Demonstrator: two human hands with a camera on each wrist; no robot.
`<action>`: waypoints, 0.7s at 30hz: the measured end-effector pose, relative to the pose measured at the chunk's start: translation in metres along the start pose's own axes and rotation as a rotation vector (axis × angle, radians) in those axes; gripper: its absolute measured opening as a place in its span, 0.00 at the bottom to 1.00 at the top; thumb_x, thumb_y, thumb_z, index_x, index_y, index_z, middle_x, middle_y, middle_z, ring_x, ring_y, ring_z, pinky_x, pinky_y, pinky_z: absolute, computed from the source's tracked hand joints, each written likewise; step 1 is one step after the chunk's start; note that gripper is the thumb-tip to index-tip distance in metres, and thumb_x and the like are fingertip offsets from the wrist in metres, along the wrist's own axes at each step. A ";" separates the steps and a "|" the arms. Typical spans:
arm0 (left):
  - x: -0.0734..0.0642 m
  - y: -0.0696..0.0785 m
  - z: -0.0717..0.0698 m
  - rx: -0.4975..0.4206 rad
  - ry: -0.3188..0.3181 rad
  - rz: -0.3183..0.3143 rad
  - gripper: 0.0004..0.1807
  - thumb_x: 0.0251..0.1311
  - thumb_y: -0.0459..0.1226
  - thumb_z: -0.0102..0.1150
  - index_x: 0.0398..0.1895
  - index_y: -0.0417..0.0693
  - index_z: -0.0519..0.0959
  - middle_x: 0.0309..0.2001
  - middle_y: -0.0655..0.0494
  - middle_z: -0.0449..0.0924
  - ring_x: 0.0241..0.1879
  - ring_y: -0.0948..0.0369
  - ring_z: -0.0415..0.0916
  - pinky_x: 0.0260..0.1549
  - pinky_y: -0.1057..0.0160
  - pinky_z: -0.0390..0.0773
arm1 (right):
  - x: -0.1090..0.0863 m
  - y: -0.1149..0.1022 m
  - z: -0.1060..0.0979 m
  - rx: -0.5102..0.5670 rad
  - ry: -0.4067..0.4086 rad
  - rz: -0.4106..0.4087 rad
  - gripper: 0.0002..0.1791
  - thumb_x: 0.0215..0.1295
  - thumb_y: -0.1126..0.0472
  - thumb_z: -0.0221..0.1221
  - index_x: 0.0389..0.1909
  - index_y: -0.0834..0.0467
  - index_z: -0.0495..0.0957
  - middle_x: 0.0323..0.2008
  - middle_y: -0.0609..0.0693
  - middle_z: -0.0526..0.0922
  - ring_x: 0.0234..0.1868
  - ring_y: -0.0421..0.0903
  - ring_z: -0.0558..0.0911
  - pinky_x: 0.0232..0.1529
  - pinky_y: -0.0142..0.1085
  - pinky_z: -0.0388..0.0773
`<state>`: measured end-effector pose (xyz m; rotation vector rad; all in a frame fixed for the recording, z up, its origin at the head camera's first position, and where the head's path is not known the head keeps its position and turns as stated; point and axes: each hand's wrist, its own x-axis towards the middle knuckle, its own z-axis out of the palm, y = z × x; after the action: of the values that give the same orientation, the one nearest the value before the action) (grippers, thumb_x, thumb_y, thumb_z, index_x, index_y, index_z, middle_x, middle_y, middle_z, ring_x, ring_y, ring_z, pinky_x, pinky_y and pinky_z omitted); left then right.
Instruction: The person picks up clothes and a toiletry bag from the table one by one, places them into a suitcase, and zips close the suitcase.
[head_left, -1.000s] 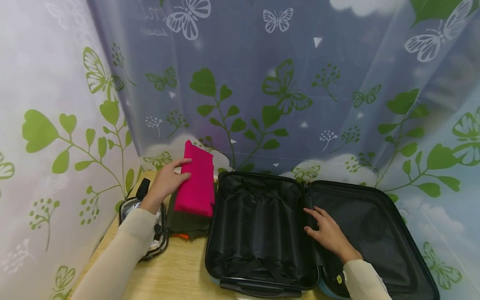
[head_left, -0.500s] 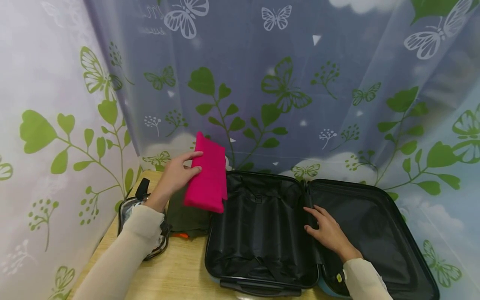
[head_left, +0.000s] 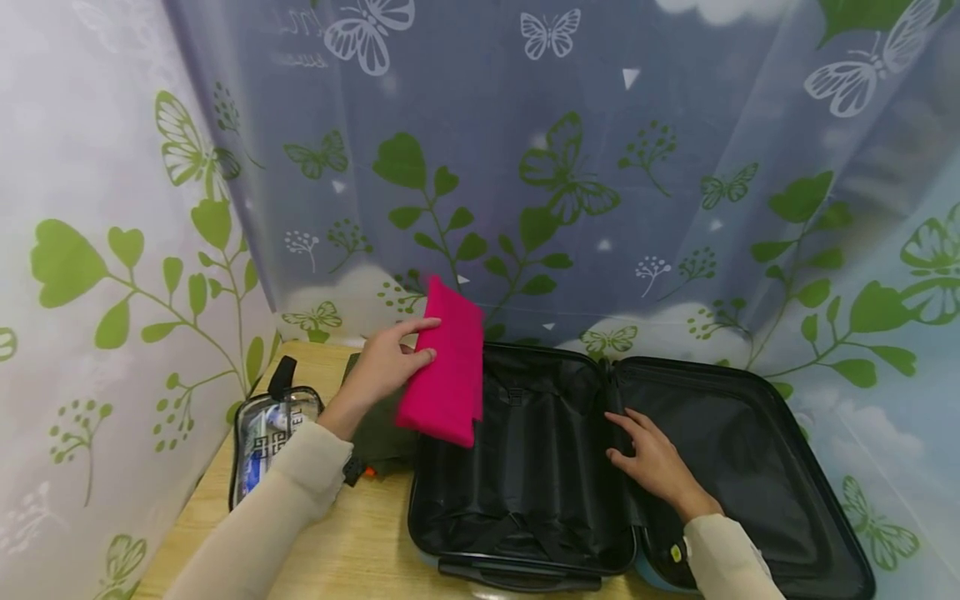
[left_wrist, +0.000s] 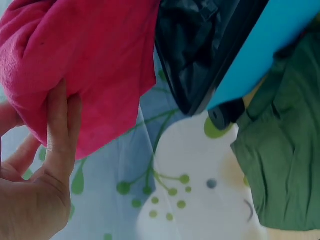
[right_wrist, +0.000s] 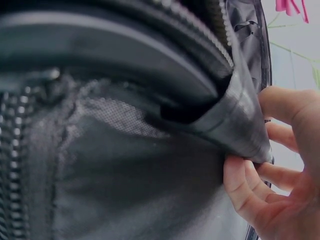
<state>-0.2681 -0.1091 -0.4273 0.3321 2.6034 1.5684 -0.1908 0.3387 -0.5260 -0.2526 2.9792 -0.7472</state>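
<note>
My left hand pinches a folded bright pink cloth by its left edge. The cloth is held up over the left side of an open black-lined suitcase. In the left wrist view, soft folds of the pink cloth drape over the fingers. My right hand stays at the hinge between the suitcase's two halves. In the right wrist view its fingers grip the edge of a dark lining flap, with some fingers on its far side.
Folded dark green clothing lies left of the suitcase, partly behind the left arm. Further left stands a clear zip pouch with things inside, on the wooden table. A printed curtain hangs close behind.
My left hand has lifted the pink cloth off the green clothing and carried it right, over the suitcase's left edge. The right hand has stayed at the hinge.
</note>
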 end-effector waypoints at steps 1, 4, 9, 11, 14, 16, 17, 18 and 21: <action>-0.001 0.000 0.004 -0.003 -0.006 0.001 0.29 0.76 0.38 0.66 0.78 0.60 0.77 0.55 0.41 0.88 0.42 0.55 0.90 0.34 0.60 0.85 | 0.000 0.000 0.000 -0.001 0.002 -0.001 0.35 0.76 0.57 0.67 0.80 0.59 0.70 0.80 0.74 0.61 0.56 0.67 0.86 0.53 0.63 0.85; -0.001 0.000 0.015 0.009 -0.015 0.015 0.29 0.75 0.38 0.67 0.77 0.60 0.78 0.47 0.41 0.88 0.36 0.56 0.87 0.31 0.61 0.82 | 0.000 0.000 0.000 0.000 0.004 -0.004 0.35 0.76 0.57 0.67 0.80 0.60 0.70 0.80 0.74 0.62 0.56 0.67 0.86 0.52 0.62 0.85; -0.003 0.000 0.031 0.046 -0.026 0.027 0.28 0.75 0.39 0.67 0.76 0.61 0.79 0.34 0.46 0.82 0.25 0.59 0.74 0.26 0.62 0.75 | 0.000 0.001 0.001 0.003 0.006 -0.002 0.35 0.76 0.57 0.67 0.80 0.59 0.71 0.80 0.74 0.61 0.57 0.68 0.86 0.54 0.64 0.85; -0.004 0.002 0.037 0.046 -0.033 0.025 0.28 0.74 0.39 0.68 0.76 0.61 0.79 0.39 0.47 0.83 0.27 0.60 0.76 0.28 0.62 0.76 | 0.001 0.001 0.001 -0.003 0.009 -0.006 0.35 0.75 0.58 0.67 0.80 0.59 0.71 0.80 0.74 0.62 0.57 0.69 0.86 0.54 0.64 0.84; -0.007 0.003 0.045 0.034 -0.043 0.017 0.27 0.74 0.38 0.68 0.75 0.61 0.80 0.46 0.48 0.85 0.31 0.60 0.82 0.30 0.62 0.79 | 0.001 0.002 0.001 -0.005 0.009 -0.007 0.35 0.75 0.58 0.67 0.80 0.59 0.71 0.80 0.74 0.62 0.57 0.70 0.85 0.54 0.65 0.84; -0.007 0.004 0.050 0.021 -0.051 0.013 0.28 0.74 0.38 0.69 0.75 0.61 0.80 0.45 0.48 0.87 0.31 0.60 0.83 0.30 0.62 0.80 | 0.002 0.003 0.001 -0.005 0.004 -0.010 0.35 0.76 0.58 0.67 0.80 0.60 0.70 0.80 0.75 0.61 0.58 0.70 0.85 0.54 0.65 0.84; -0.008 0.004 0.053 0.015 -0.055 0.012 0.28 0.74 0.38 0.69 0.75 0.61 0.80 0.43 0.48 0.87 0.31 0.60 0.84 0.30 0.62 0.81 | 0.002 0.002 0.001 -0.002 0.003 -0.006 0.35 0.76 0.58 0.66 0.80 0.60 0.70 0.80 0.74 0.61 0.58 0.70 0.85 0.55 0.66 0.84; -0.008 0.004 0.055 0.009 -0.059 0.012 0.28 0.74 0.38 0.69 0.75 0.61 0.80 0.41 0.49 0.88 0.30 0.61 0.84 0.29 0.62 0.81 | 0.002 0.003 0.001 -0.002 0.000 -0.007 0.35 0.76 0.58 0.66 0.80 0.60 0.70 0.80 0.74 0.61 0.58 0.71 0.85 0.55 0.66 0.84; -0.008 0.004 0.062 0.005 -0.066 0.020 0.27 0.74 0.37 0.68 0.75 0.61 0.80 0.34 0.51 0.88 0.28 0.61 0.83 0.28 0.62 0.80 | 0.002 0.002 0.001 0.001 -0.005 -0.008 0.35 0.77 0.58 0.66 0.80 0.60 0.70 0.80 0.75 0.60 0.59 0.71 0.85 0.55 0.66 0.84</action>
<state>-0.2484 -0.0557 -0.4537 0.4047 2.5627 1.5307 -0.1928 0.3399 -0.5275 -0.2656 2.9748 -0.7476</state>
